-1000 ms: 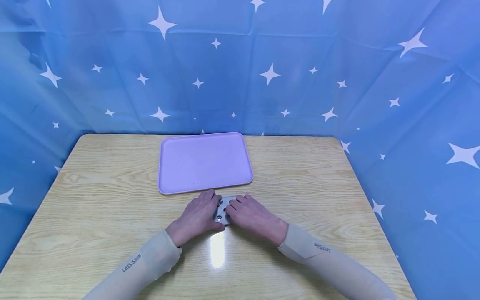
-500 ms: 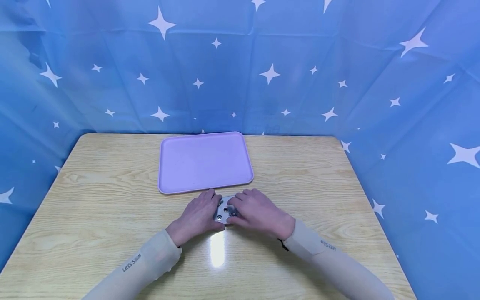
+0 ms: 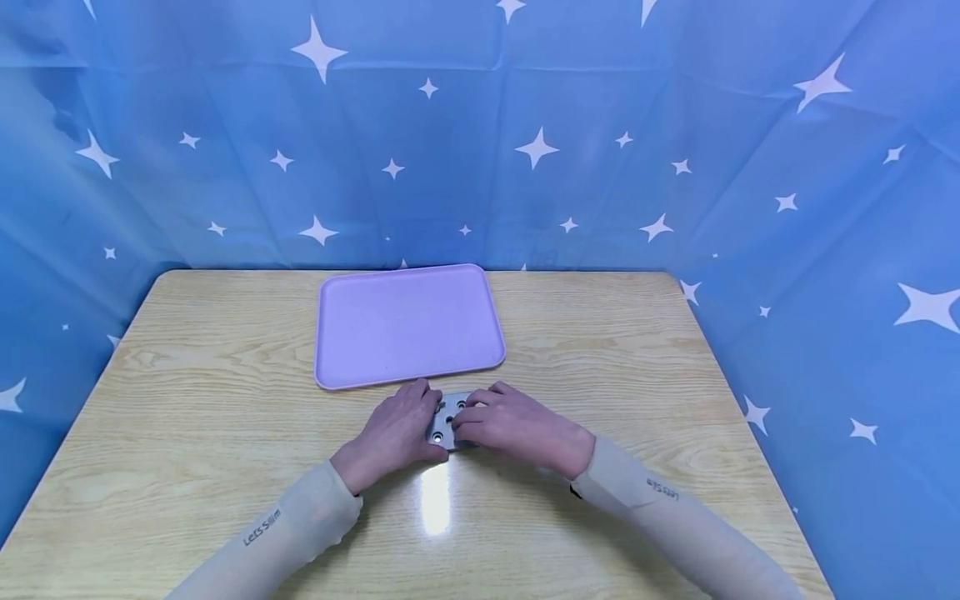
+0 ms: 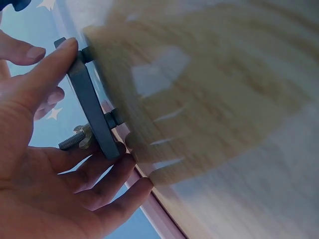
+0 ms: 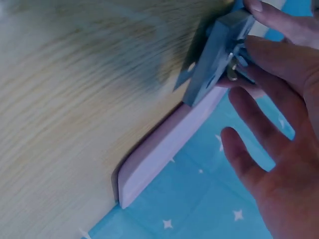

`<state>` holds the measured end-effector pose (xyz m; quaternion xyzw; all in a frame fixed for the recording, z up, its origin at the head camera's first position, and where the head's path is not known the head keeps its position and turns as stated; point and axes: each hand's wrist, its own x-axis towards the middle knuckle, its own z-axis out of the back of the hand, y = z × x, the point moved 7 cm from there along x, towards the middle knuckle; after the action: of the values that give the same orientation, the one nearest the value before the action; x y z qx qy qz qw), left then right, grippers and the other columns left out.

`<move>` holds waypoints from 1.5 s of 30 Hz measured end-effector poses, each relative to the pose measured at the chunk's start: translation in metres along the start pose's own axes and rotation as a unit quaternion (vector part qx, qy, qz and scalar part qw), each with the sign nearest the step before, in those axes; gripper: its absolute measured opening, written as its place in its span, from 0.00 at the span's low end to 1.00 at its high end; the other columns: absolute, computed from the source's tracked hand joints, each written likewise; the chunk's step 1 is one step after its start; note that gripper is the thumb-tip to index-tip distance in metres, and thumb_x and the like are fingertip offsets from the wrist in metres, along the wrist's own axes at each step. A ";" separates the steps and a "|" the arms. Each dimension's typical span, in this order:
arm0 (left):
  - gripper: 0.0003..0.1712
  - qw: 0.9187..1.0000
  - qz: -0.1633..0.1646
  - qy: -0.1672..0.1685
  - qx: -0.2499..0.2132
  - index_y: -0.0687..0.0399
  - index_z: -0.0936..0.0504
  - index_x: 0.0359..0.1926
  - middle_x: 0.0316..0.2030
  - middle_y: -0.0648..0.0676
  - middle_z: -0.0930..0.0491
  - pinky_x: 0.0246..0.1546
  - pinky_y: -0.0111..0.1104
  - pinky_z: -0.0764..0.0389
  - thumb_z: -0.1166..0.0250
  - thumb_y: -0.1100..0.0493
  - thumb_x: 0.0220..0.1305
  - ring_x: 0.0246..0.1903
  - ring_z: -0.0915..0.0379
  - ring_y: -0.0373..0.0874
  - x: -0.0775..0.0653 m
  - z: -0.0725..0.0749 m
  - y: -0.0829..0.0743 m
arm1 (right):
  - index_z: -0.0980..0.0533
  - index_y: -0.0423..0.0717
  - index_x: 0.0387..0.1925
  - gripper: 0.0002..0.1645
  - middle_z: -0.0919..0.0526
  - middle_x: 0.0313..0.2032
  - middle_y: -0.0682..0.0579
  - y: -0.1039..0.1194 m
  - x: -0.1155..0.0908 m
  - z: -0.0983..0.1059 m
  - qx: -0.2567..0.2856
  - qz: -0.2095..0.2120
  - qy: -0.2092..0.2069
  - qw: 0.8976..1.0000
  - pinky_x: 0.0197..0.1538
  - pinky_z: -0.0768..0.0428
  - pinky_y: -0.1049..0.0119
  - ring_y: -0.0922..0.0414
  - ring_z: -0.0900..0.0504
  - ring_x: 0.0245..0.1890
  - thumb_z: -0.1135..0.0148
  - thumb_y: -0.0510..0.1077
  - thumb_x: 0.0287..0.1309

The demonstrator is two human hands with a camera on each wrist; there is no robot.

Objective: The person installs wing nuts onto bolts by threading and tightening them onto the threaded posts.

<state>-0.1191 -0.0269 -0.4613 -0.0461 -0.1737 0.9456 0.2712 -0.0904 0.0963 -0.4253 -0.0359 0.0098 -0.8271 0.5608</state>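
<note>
A grey metal plate [image 3: 444, 427] with several holes lies on the table between my hands. Short dark feet [image 4: 117, 117] lift it off the surface. My left hand [image 3: 397, 427] grips the plate's left part, thumb on the near edge and fingers toward the far edge. Beside the left fingers, a threaded bolt [image 4: 71, 141] stands out of the plate with a wing nut [image 4: 86, 136] on it. My right hand [image 3: 521, 431] is over the plate's right part. Its thumb and fingers pinch a small metal wing nut [image 5: 232, 69], partly hidden; its other fingers are spread.
A purple tray [image 3: 411, 321] lies just beyond the plate, near the back of the wooden table [image 3: 225, 367]. A blue curtain with white stars [image 3: 480, 125] hangs behind and at both sides.
My right hand has drawn back slightly to the right and turned, then come in over the plate again with its fingers in a new position. The left hand holds still.
</note>
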 end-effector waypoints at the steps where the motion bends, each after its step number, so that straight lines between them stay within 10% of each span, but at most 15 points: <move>1: 0.45 1.000 0.000 -0.001 -0.001 0.66 0.20 0.54 0.37 0.54 0.29 0.30 0.39 0.26 0.14 0.44 0.39 0.36 0.32 0.48 0.000 0.000 0.000 | 0.16 0.59 0.49 0.10 0.16 0.51 0.64 0.000 0.001 -0.001 -0.009 -0.002 -0.007 1.000 0.48 0.25 0.62 0.60 0.21 0.54 0.33 0.48 0.68; 19: 0.45 1.000 0.002 -0.004 -0.004 0.66 0.20 0.54 0.37 0.54 0.29 0.31 0.39 0.26 0.14 0.45 0.39 0.37 0.32 0.48 -0.001 0.000 -0.001 | 0.20 0.51 0.35 0.04 0.18 0.32 0.58 0.009 0.012 -0.010 -0.110 -0.039 -0.034 0.993 0.34 0.25 0.67 0.59 0.22 0.30 0.30 0.43 0.61; 31: 0.44 1.000 -0.004 -0.006 0.001 0.65 0.20 0.53 0.37 0.53 0.29 0.29 0.39 0.26 0.14 0.45 0.39 0.36 0.32 0.47 -0.001 0.001 -0.001 | 0.20 0.47 0.40 0.10 0.19 0.32 0.55 0.000 0.010 -0.008 0.025 -0.126 -0.041 0.991 0.33 0.23 0.65 0.60 0.23 0.28 0.33 0.50 0.68; 38: 0.44 1.000 -0.006 -0.010 -0.008 0.65 0.21 0.53 0.37 0.54 0.29 0.30 0.40 0.25 0.14 0.46 0.38 0.36 0.32 0.48 -0.002 0.000 -0.001 | 0.20 0.56 0.59 0.18 0.19 0.58 0.61 0.004 0.004 -0.003 0.034 -0.019 -0.005 0.999 0.57 0.24 0.58 0.58 0.22 0.58 0.35 0.46 0.70; 45: 0.43 1.000 -0.005 -0.012 -0.010 0.65 0.21 0.52 0.36 0.54 0.30 0.29 0.40 0.27 0.14 0.47 0.38 0.34 0.32 0.47 -0.002 0.000 -0.001 | 0.19 0.59 0.55 0.15 0.19 0.56 0.64 0.006 0.001 -0.003 -0.023 0.016 0.017 0.999 0.50 0.26 0.64 0.61 0.23 0.56 0.39 0.42 0.71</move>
<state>-0.1166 -0.0274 -0.4608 -0.0364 -0.1865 0.9431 0.2729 -0.0857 0.0932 -0.4282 -0.0341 0.0389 -0.8180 0.5729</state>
